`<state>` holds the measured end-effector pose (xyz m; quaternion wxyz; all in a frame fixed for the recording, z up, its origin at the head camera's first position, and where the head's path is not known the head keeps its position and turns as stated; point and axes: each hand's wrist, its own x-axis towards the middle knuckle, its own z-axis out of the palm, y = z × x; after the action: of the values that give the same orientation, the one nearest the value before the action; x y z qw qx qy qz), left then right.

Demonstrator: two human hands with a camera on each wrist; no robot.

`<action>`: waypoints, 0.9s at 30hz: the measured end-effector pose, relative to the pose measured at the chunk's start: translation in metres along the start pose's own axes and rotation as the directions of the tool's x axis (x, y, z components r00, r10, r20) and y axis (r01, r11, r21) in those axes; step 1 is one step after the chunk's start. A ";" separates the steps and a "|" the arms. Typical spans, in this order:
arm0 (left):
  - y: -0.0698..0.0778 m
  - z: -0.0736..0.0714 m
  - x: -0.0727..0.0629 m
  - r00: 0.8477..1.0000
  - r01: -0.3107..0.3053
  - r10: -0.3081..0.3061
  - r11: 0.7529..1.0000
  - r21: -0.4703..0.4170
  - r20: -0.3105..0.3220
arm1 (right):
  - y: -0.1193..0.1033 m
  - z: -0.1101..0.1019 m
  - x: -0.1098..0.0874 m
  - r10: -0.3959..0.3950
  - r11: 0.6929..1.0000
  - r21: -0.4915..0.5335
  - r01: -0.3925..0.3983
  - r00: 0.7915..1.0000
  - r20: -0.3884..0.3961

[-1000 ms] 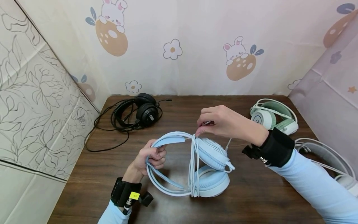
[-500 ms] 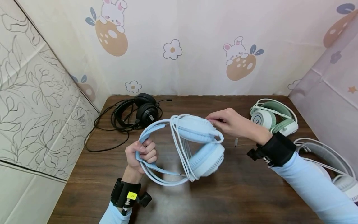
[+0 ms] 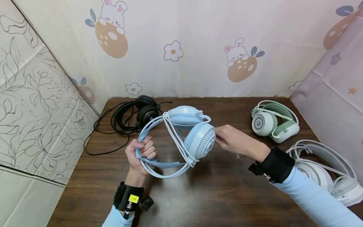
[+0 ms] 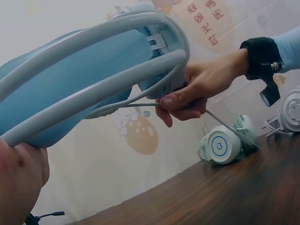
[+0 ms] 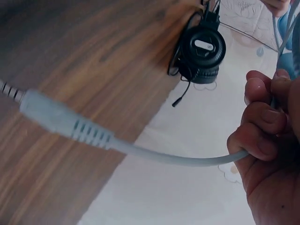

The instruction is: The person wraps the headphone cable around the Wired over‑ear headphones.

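Light blue headphones [image 3: 199,140] are held above the table, their cable wound in several loops across the headband and ear cups. My left hand [image 3: 141,154] grips the headband on its left side, fingers curled round it. Beside the right ear cup, my right hand [image 3: 231,138] pinches the headphones' cable between thumb and fingers, as the left wrist view shows. In the right wrist view the audio plug [image 5: 61,117] hangs from the cable's free end, out past the curled fingers [image 5: 258,140].
Black headphones [image 3: 147,113] with a loose cable lie at the back left of the wooden table [image 3: 198,201]. White and green headphones [image 3: 263,123] sit at the back right. White and grey headphones [image 3: 314,171] lie near the right edge, beside the right forearm.
The blue headphones have turned and risen, with the ear cups swinging up and away. My right hand has shifted right and slightly down from the headband, keeping the cable.
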<state>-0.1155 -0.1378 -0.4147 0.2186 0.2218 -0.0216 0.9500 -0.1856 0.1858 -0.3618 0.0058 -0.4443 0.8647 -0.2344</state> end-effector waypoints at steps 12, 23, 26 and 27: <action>0.004 -0.008 -0.006 0.985 -0.083 0.075 0.995 -0.047 -0.155 | -0.024 0.027 -0.012 -0.063 0.994 0.089 0.058 0.997 0.050; 0.009 -0.005 -0.004 0.962 -0.100 0.121 0.990 0.096 -0.246 | -0.059 0.047 -0.012 -0.227 0.971 0.088 0.223 0.973 0.043; 0.012 -0.004 -0.005 0.962 -0.071 0.107 0.986 0.147 -0.252 | -0.065 0.042 -0.013 -0.231 0.973 -0.002 0.231 0.972 0.040; 0.013 -0.003 -0.005 0.963 -0.063 0.102 0.985 0.159 -0.251 | -0.067 0.040 -0.013 -0.238 0.971 -0.028 0.239 0.970 0.042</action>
<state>-0.1182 -0.1515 -0.4187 0.1626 0.1107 0.0689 0.9780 -0.1178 0.1474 -0.3724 -0.0129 -0.5494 0.8085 -0.2106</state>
